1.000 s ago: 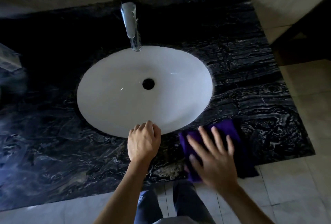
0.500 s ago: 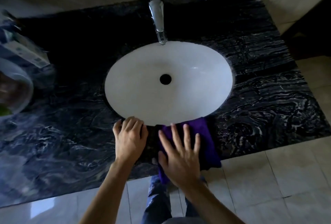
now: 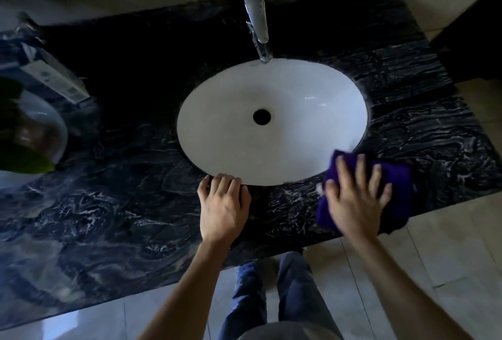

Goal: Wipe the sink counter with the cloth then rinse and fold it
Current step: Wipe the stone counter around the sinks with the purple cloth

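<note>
Cloth (image 3: pixel 395 176) slid rightward; right hand (image 3: pixel 355 201) flat, fingers spread, pressing it; left hand (image 3: pixel 222 208) loosely curled on counter (image 3: pixel 108 203).

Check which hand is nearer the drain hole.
Left. The left hand rests on the counter at the basin's front rim, just below-left of the drain hole. The right hand presses the purple cloth farther off, front-right.

Chrome faucet (image 3: pixel 257 23) behind basin | white box (image 3: pixel 50 74) far left (label unreadable) | pale floor tiles (image 3: pixel 445 252) below
</note>
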`<move>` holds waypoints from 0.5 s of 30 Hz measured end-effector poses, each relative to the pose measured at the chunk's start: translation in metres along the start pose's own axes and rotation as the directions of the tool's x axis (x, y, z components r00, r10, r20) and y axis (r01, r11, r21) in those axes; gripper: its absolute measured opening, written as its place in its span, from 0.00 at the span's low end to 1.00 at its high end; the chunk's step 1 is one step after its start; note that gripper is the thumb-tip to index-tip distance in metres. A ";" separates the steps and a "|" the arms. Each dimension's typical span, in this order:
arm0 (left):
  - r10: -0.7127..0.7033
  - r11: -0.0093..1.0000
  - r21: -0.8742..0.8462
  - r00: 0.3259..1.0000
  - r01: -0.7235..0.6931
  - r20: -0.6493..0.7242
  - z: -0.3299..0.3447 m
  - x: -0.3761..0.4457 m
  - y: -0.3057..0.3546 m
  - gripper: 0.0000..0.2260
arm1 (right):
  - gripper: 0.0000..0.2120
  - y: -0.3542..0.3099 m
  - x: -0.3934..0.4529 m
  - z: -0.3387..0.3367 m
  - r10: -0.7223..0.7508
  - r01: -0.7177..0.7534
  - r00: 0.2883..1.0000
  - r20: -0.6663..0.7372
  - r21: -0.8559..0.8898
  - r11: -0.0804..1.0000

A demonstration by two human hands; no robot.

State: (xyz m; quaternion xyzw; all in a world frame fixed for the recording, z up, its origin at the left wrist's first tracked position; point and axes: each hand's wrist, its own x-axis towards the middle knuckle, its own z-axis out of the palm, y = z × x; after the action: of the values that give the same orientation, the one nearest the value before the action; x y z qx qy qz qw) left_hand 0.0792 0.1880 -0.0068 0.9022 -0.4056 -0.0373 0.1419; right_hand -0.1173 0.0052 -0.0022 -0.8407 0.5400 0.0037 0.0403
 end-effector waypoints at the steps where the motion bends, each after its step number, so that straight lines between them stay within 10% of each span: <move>1: -0.003 1.000 -0.015 1.000 0.003 -0.002 0.000 0.000 0.000 0.11 | 0.28 -0.024 -0.019 0.004 -0.080 0.080 0.997 -0.015 0.002 0.997; 8: 0.041 0.998 -0.043 0.999 -0.042 -0.028 0.000 -0.002 -0.007 0.13 | 0.23 -0.070 -0.075 0.013 -0.595 0.594 0.803 -0.018 0.083 0.800; 15: -0.005 0.999 -0.050 0.999 0.003 -0.032 0.000 0.000 -0.003 0.12 | 0.25 0.016 0.035 0.005 -0.071 0.071 0.997 -0.010 -0.041 0.997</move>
State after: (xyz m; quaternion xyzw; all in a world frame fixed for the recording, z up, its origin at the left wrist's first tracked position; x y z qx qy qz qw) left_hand 0.0816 0.1899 -0.0074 0.8997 -0.4003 -0.0331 0.1706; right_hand -0.1170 -0.0331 -0.0097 -0.8600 0.5099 0.0083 0.0200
